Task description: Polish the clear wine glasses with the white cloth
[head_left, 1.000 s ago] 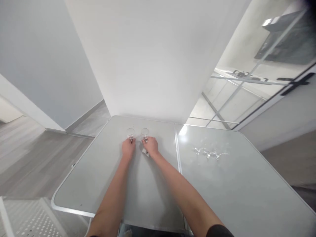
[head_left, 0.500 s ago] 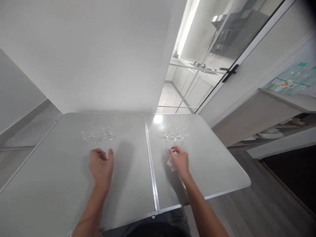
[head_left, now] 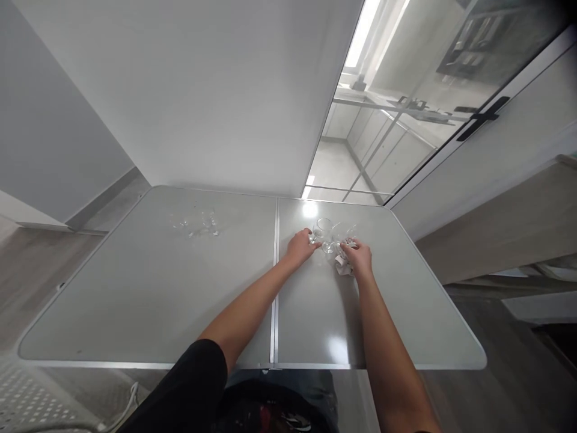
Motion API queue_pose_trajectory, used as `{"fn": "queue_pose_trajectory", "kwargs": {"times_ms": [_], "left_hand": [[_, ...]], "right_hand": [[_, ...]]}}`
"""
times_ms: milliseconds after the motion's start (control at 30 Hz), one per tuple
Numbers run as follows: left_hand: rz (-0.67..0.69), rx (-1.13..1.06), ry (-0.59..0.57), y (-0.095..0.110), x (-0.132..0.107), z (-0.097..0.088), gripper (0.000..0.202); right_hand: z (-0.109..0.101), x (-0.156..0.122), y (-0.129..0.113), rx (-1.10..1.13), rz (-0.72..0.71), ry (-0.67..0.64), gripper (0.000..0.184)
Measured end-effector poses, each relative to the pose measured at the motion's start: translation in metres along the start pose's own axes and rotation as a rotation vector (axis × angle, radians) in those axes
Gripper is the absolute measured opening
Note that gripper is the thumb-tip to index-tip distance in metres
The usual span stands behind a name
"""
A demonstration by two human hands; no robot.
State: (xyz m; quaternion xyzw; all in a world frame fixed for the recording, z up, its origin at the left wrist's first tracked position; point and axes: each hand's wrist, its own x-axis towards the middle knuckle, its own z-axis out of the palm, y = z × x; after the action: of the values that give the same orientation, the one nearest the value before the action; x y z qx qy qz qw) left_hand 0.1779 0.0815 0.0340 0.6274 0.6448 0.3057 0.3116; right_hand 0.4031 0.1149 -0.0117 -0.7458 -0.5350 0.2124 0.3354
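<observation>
Small clear glasses point(head_left: 325, 231) stand close together on the right half of the grey folding table point(head_left: 157, 300). My left hand point(head_left: 301, 246) reaches across the centre seam and its fingers close on the base of the left glass. My right hand point(head_left: 357, 257) grips the neighbouring clear glass point(head_left: 348, 236) and also holds a crumpled white cloth point(head_left: 343, 267) under the palm. Two more clear glasses point(head_left: 196, 224) stand on the left half of the table, away from both hands.
A white wall rises behind the table. A glass door point(head_left: 406, 120) with a black handle lies at the back right, and a wooden counter point(head_left: 505, 222) stands to the right. A metal seam point(head_left: 274, 282) splits the tabletop. A perforated white surface point(head_left: 31, 403) sits at bottom left.
Both hands left the two glasses on the left half and moved right. The left hand crossed the seam. Now both hands grip the glasses on the right half.
</observation>
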Motion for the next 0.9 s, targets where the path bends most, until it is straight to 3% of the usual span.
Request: {"fn": "queue_pose_trajectory", "kwargs": {"times_ms": [200,367,433,533,633,700,767,833,900], "left_hand": [[0.043,-0.039,0.053,-0.007,0.009,0.018,0.013],[0.088,-0.235,0.243,-0.006,-0.025,0.008,0.009],[0.102,-0.312,0.324,-0.007,-0.05,-0.009,0.007],[0.128,-0.346,0.418,-0.019,-0.094,-0.053,0.006],[0.128,-0.287,0.524,-0.048,-0.135,-0.104,0.01],[0.1,-0.205,0.628,-0.077,-0.155,-0.134,0.009],[0.066,-0.116,0.727,-0.11,-0.17,-0.159,0.011],[0.003,-0.044,0.781,-0.142,-0.178,-0.178,0.011],[-0.087,0.01,0.798,-0.169,-0.182,-0.193,0.013]], "right_hand": [[0.0,0.002,0.003,0.021,0.02,-0.004,0.052],[-0.018,-0.012,0.006,-0.053,-0.047,0.097,0.048],[-0.033,-0.03,0.001,-0.082,-0.078,0.213,0.047],[-0.056,-0.072,-0.02,-0.144,-0.16,0.422,0.042],[-0.055,-0.125,-0.054,-0.125,-0.25,0.489,0.042],[-0.031,-0.159,-0.081,-0.079,-0.229,0.371,0.043],[0.009,-0.188,-0.11,0.041,-0.192,0.072,0.046],[0.057,-0.211,-0.14,0.223,-0.263,-0.265,0.045],[0.103,-0.226,-0.172,0.261,-0.342,-0.452,0.041]]}}
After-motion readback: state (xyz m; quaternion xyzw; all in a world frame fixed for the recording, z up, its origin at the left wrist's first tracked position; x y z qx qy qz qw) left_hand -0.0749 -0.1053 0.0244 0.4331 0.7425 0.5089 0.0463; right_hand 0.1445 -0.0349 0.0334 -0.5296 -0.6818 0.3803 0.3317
